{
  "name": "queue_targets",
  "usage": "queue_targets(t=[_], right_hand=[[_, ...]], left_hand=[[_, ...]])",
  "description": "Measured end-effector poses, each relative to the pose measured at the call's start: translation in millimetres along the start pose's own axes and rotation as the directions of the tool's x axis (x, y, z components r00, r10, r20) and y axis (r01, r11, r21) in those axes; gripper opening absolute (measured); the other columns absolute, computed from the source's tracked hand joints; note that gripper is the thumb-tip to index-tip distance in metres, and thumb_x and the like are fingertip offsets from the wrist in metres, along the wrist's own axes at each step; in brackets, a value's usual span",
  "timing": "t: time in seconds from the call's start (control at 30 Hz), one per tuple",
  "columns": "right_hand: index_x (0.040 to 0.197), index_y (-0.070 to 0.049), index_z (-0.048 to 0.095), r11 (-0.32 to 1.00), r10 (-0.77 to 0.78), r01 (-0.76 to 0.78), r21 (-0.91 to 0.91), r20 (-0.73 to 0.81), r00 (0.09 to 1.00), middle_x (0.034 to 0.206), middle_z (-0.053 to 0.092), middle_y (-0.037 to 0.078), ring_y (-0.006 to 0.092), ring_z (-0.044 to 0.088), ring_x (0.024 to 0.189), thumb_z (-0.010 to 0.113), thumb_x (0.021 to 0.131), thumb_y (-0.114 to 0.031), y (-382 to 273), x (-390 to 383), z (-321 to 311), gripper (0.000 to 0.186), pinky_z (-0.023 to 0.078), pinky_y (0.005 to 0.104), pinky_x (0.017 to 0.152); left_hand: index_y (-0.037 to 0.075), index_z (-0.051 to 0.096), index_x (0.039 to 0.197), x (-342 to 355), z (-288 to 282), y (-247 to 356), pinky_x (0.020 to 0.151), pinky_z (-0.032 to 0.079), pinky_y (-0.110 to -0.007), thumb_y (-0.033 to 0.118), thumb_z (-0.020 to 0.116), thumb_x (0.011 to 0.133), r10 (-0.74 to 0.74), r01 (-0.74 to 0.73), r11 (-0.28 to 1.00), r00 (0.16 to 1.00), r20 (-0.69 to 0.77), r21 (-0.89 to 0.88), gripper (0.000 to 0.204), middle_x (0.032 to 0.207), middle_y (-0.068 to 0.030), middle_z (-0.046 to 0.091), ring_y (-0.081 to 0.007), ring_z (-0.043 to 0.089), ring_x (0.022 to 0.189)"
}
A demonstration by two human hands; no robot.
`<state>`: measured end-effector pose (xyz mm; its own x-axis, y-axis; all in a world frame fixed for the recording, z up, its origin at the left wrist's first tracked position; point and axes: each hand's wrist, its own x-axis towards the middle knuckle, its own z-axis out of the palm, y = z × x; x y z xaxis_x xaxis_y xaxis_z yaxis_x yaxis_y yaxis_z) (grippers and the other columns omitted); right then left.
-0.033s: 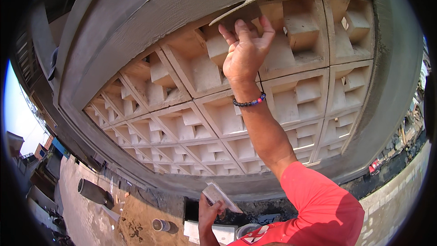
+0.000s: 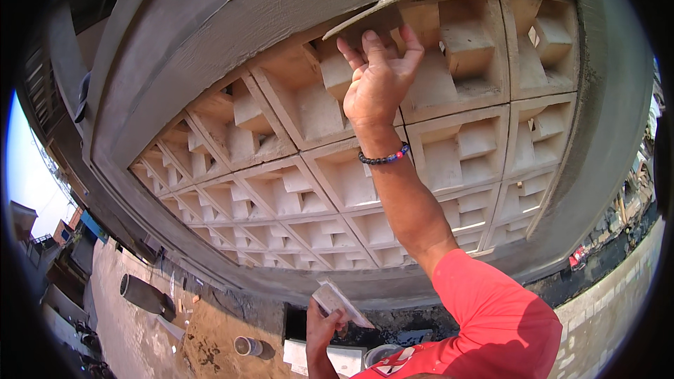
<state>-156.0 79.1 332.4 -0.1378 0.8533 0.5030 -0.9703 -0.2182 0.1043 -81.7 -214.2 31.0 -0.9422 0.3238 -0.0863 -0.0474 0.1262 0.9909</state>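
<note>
Bucket, white: stands at seven o'clock, contents indistinct. Drum, dark: eight o'clock, interior unclear. Flat plate: right hand grips it, plate at the hand's twelve. Pale float: left hand clasps it, float at the hand's one.

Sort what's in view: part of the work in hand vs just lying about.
In the work: right hand, flat plate, left hand, flat board, grey plaster, block screen.
Apparently just lying about: dark barrel, small bucket, rubble.
</note>
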Motion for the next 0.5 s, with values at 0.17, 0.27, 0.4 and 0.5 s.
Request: queue_targets(t=[0.17, 0.27, 0.4, 0.5], right_hand=[[0.128, -0.005, 0.031, 1.0, 0.013, -0.013, -0.003, -0.014, 1.0, 0.105, 0.044, 0.012, 0.0175, 0.05, 0.092, 0.059, 0.085, 0.004, 9, -11, 8, 0.052, 0.058, 0.0459, 0.08], [0.127, -0.004, 0.031, 1.0, 0.029, -0.029, -0.001, -0.019, 0.999, 0.104, 0.045, 0.011, 0.0177, 0.05, 0.092, 0.059, 0.085, 0.004, 14, -17, 11, 0.052, 0.058, 0.0453, 0.081], [0.128, -0.004, 0.031, 0.999, 0.036, -0.036, -0.006, -0.019, 0.999, 0.104, 0.046, 0.011, 0.0174, 0.051, 0.092, 0.059, 0.085, 0.003, 21, -23, 12, 0.052, 0.058, 0.0441, 0.08], [0.128, -0.005, 0.031, 0.999, 0.035, -0.035, -0.004, -0.013, 0.999, 0.104, 0.046, 0.01, 0.0173, 0.051, 0.091, 0.059, 0.085, 0.003, 24, -25, 14, 0.052, 0.058, 0.0435, 0.079]], left_hand=[[-0.001, 0.042, 0.113, -1, -8, -5, 0.045, 0.045, -0.026, -0.002, 0.063, 0.075, -0.007, 0.007, 1.0, 1.0, -0.017, -0.003, 0.044, 0.079, -0.0114, 0.061, -0.0143, 0.057, 0.055], [-0.001, 0.042, 0.113, -2, -11, -5, 0.045, 0.046, -0.026, -0.003, 0.063, 0.075, -0.011, 0.011, 1.0, 1.0, -0.026, -0.003, 0.044, 0.08, -0.0116, 0.061, -0.0145, 0.058, 0.055], [-0.002, 0.041, 0.12, -1, -13, -9, 0.044, 0.047, -0.025, 0.001, 0.063, 0.074, -0.028, 0.028, 1.0, 0.999, -0.046, 0.002, 0.051, 0.087, -0.0133, 0.061, -0.0176, 0.061, 0.059], [-0.002, 0.042, 0.121, 6, -9, -11, 0.043, 0.048, -0.025, 0.004, 0.063, 0.073, -0.017, 0.015, 0.999, 0.999, -0.041, -0.044, 0.053, 0.09, -0.0139, 0.061, -0.0193, 0.063, 0.059]])
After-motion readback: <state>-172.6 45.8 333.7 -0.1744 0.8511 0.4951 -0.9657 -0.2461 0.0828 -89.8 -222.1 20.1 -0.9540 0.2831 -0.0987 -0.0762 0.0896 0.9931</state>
